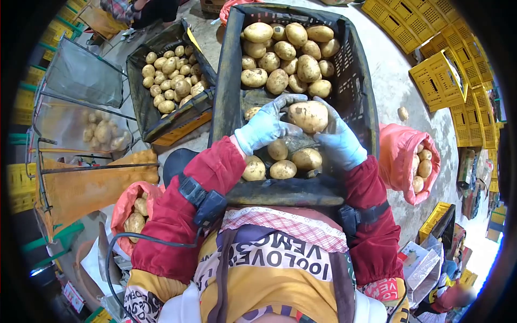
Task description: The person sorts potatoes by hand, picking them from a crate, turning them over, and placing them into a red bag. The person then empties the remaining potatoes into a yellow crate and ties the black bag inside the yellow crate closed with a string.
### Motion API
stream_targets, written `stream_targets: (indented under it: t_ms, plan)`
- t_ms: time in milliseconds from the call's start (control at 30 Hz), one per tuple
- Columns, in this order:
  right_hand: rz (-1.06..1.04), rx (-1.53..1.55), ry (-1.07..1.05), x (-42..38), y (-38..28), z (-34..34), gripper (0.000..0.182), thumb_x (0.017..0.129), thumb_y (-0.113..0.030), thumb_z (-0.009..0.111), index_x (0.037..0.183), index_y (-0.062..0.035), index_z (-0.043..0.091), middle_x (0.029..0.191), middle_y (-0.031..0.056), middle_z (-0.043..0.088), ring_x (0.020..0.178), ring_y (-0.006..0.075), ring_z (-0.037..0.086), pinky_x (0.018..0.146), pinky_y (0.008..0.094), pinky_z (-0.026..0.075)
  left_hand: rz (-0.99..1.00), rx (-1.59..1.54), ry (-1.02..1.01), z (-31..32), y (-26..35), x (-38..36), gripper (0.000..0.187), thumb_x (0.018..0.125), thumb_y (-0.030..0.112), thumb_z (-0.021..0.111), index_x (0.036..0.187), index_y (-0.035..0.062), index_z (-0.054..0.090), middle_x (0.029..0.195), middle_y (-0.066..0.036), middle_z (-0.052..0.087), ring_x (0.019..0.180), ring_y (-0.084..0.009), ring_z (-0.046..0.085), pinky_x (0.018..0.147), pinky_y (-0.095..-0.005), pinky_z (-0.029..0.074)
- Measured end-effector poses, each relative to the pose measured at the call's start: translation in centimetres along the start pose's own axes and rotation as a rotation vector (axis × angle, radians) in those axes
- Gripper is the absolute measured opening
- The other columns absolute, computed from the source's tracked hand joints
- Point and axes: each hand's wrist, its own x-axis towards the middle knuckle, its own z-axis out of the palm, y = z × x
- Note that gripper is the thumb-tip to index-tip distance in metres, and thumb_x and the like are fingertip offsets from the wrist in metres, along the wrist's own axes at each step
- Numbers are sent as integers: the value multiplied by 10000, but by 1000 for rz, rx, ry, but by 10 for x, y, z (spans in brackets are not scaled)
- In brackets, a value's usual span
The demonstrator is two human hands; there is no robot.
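A large potato [308, 116] is between my two gloved hands, over the black crate [295, 194] in front of me. My left hand [269, 123] touches its left side with the fingers curved around it. On the right side of the same potato, my right hand [338, 133] has its fingers bent against it. Many potatoes [308, 68] lie in the far half of the crate. Several more potatoes [283, 169] lie in the near half, below my hands. Both gloves are pale blue with grey, dirty fingers.
A smaller lined crate [137, 102] of potatoes stands at the left. Pink sacks with potatoes stand at the right [396, 156] and lower left [123, 207]. Yellow crates [439, 81] are stacked at the right. A wire frame [89, 97] holds bags. People are at the top left and lower right.
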Motion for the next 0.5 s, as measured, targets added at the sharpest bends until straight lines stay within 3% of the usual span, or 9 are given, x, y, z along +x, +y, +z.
stream_targets:
  t_ms: [67, 133, 200, 233, 267, 333, 367, 467, 500]
  plan:
    - [130, 85, -42, -3, -2, -2, 842, 669, -7, 745, 1395, -56, 322, 1345, 85, 445, 1227, 206, 447, 1007, 345, 392, 28, 112, 14, 1, -2, 0, 696, 667, -70, 733, 1292, 81, 466, 1262, -46, 511, 1179, -157, 478, 974, -307, 432]
    - [110, 122, -74, -4, 1, -6, 760, 726, -73, 726, 1383, -60, 344, 1328, 89, 466, 1223, 221, 453, 1012, 382, 388, 157, 251, -17, -2, -10, 1, 625, 702, -80, 698, 1271, 67, 487, 1254, -49, 518, 1163, -157, 491, 977, -305, 428]
    - [273, 549, 32, -5, -1, -6, 692, 762, -119, 709, 1362, -55, 370, 1300, 109, 493, 1213, 244, 466, 1017, 423, 380, 39, 201, -29, -2, -4, 0, 592, 726, -81, 670, 1271, 61, 488, 1258, -54, 518, 1152, -158, 500, 976, -303, 427]
    - [269, 512, 83, -2, 0, -6, 621, 774, -144, 704, 1314, -43, 417, 1255, 127, 522, 1186, 254, 489, 1006, 431, 393, -75, 148, -36, -3, -3, -1, 560, 751, -83, 642, 1271, 55, 488, 1261, -59, 519, 1141, -159, 510, 976, -302, 426]
    - [270, 519, 90, -3, 1, -10, 621, 774, -144, 704, 1314, -43, 417, 1255, 127, 522, 1186, 254, 489, 1006, 431, 393, -41, 129, -69, -5, -7, 2, 525, 790, -80, 587, 1287, 44, 475, 1259, -62, 521, 1111, -160, 528, 963, -299, 433]
    - [171, 204, 17, -4, 2, -23, 594, 756, -130, 717, 1273, -32, 443, 1219, 130, 539, 1145, 245, 519, 998, 400, 407, -25, 176, 6, -7, -13, 4, 531, 803, -72, 569, 1309, 41, 453, 1254, -68, 524, 1096, -159, 532, 928, -295, 453]
    - [71, 91, 5, -3, 5, -23, 612, 722, -85, 736, 1257, -30, 443, 1187, 120, 551, 1107, 235, 540, 982, 375, 426, -126, 234, 25, -7, -7, 2, 551, 803, -70, 557, 1328, 32, 426, 1257, -72, 521, 1099, -159, 532, 917, -297, 456]
    - [-2, 26, 36, -1, 7, -17, 652, 673, -56, 770, 1244, -29, 456, 1171, 113, 556, 1095, 219, 543, 970, 360, 436, -216, 216, -130, -13, -18, 3, 555, 797, -75, 539, 1331, 23, 419, 1268, -84, 517, 1105, -163, 531, 914, -299, 455]
    - [3, 22, 32, -1, 4, -14, 652, 673, -56, 770, 1244, -29, 456, 1171, 113, 556, 1095, 219, 543, 970, 360, 436, -183, 152, -92, -9, -21, 1, 532, 794, -80, 519, 1312, 17, 445, 1233, -89, 543, 1098, -160, 533, 907, -289, 455]
